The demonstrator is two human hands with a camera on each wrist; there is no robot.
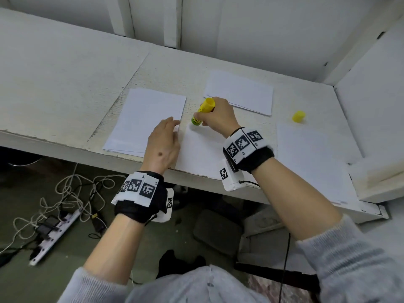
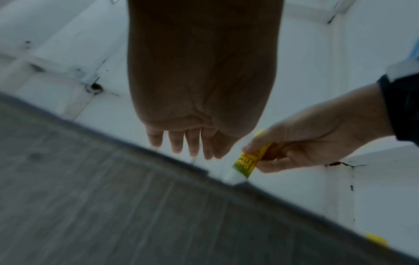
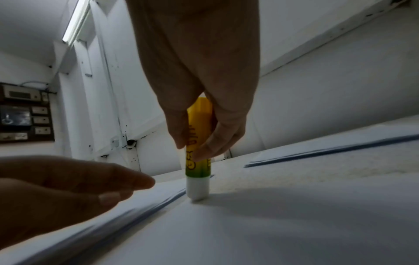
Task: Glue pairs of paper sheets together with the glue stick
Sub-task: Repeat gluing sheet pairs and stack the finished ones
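My right hand grips a yellow and green glue stick, tilted, with its white tip down on the far left corner of a white sheet lying at the table's front edge. In the right wrist view the glue stick stands nearly upright, its tip touching the sheet. My left hand lies with straight fingers at the sheet's left edge, over the near right corner of a stack of paper. The left wrist view shows my left fingers extended beside the glue stick.
The yellow cap stands on the table at the right. Another paper stack lies behind my right hand, and a single sheet lies at the right. Walls close off the table at the back and right. Cables lie on the floor.
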